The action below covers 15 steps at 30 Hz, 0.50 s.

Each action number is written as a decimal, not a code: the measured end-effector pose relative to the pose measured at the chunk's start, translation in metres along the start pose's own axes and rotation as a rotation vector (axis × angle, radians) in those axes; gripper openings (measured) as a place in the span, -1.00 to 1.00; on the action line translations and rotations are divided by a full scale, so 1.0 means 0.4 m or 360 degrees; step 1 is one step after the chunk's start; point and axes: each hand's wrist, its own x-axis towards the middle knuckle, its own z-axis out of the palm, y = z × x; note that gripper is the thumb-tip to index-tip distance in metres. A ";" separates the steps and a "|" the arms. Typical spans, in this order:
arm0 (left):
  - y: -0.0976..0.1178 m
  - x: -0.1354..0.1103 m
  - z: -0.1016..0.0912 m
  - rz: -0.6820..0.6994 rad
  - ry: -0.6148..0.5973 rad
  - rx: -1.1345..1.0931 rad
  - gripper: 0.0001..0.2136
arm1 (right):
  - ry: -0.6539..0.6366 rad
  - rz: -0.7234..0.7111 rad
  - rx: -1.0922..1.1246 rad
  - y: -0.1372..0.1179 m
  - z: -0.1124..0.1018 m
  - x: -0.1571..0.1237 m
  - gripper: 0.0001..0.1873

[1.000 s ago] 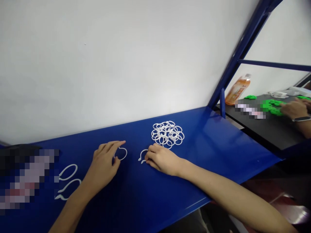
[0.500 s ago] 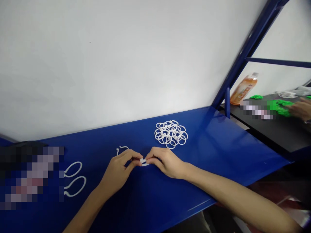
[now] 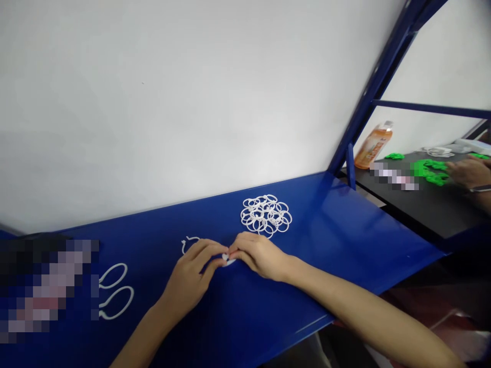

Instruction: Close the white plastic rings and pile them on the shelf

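Note:
My left hand (image 3: pixel 191 272) and my right hand (image 3: pixel 264 256) meet over the blue table, each pinching a small white plastic ring (image 3: pixel 230 262) between thumb and fingers. Most of that ring is hidden by my fingers; only its knob-like end and a bit of its lower curve show. Just behind my left hand lies another white ring with parted ends (image 3: pixel 183 247), partly covered by the hand. A pile of linked or overlapping white rings (image 3: pixel 266 214) rests beyond my right hand.
Two white loops (image 3: pixel 121 302) lie at the left, beside a blurred-out patch and a dark item. The blue table (image 3: pixel 326 225) meets a white wall. To the right stand a blue frame post, an orange drink bottle (image 3: pixel 374 145), green pieces (image 3: pixel 435 171) and another person's hand (image 3: pixel 466 171).
The camera view has shifted slightly. My fingertips have drawn a little closer together around the ring, both hands still pinching it. The other person's hand has moved a little.

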 end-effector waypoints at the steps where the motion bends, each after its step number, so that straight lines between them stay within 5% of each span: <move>1: -0.007 0.001 -0.008 -0.0059 0.0053 0.0085 -0.83 | 0.0056 -0.0003 -0.0064 0.008 -0.008 0.004 -0.78; 4: -0.046 0.004 -0.038 -0.0354 0.0068 0.0418 -0.68 | 0.0297 0.0068 -0.0333 0.056 -0.045 0.011 -0.80; 8: -0.106 -0.001 -0.058 -0.0740 -0.0191 0.0856 -0.39 | 0.0559 0.0395 -0.0774 0.149 -0.108 -0.003 -0.85; 11: -0.128 -0.009 -0.048 -0.0815 -0.0339 0.0960 -0.26 | 0.0514 0.0551 -0.0923 0.197 -0.135 -0.016 -0.85; 15: -0.129 -0.013 -0.031 -0.0743 -0.0370 0.0841 -0.42 | 0.0477 0.0604 -0.0877 0.208 -0.145 -0.021 -0.85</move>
